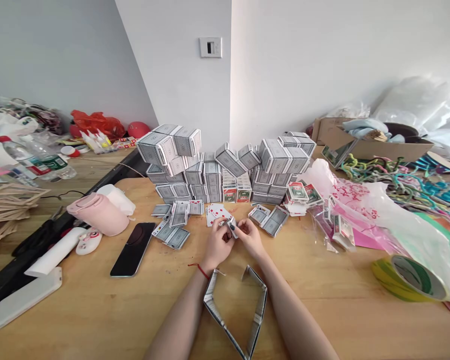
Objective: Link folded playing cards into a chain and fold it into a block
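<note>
In the middle of the table, my left hand [220,242] and my right hand [249,237] meet with fingers closed on a small playing card piece [232,226], partly hidden by the fingers. Just beyond them lie face-up playing cards [214,214]. Between my forearms stands a chain of joined cards [260,305], bent into an angular open ring. Loose cards with grey backs [174,235] lie to the left of my hands, and another small group [275,221] lies to the right. Behind stand stacked blocks made of cards [210,175].
A black-screened phone [133,250], a pink cup [97,214] and a white power bank [28,298] are on the left. To the right are card boxes [298,192], crumpled plastic bags [375,205], a yellow tape roll [408,277] and pipe cleaners [382,177]. A wall rises behind.
</note>
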A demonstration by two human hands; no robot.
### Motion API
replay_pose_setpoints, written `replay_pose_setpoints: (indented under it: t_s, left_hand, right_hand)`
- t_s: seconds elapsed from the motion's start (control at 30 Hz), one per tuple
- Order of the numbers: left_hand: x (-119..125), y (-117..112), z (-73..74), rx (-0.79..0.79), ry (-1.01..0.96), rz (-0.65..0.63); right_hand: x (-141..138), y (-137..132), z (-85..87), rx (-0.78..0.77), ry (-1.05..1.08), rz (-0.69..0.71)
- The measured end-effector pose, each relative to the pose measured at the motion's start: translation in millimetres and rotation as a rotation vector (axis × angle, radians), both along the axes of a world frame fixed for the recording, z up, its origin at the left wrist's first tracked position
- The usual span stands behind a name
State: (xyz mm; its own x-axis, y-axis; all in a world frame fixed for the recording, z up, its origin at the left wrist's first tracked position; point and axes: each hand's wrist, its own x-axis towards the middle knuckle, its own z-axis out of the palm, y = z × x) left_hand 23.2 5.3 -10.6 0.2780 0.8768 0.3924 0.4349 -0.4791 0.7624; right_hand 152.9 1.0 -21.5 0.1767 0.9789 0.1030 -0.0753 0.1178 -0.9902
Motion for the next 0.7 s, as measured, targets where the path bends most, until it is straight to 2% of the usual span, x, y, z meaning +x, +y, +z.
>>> replay_pose_setpoints:
  t_s: [0.13,0.33,0.7]
  left_hand:
    - [-1.3,-1.8,2.8,-0.002,0.016,-0.008]
    - [-2.3,-3.2,2.6,0.049,0.043,-0.019]
    - [-2.6,-3.0,0.1,0.084,0.048,0.004]
  right_hand:
    - [-0.1,1.4,1.4,-0.02,0.059,-0.042]
    - [0.0,-1.9,1.1,-0.006,-0.107,-0.013]
    - [1.7,0.0,-0.8,0.025,-0.173,0.003]
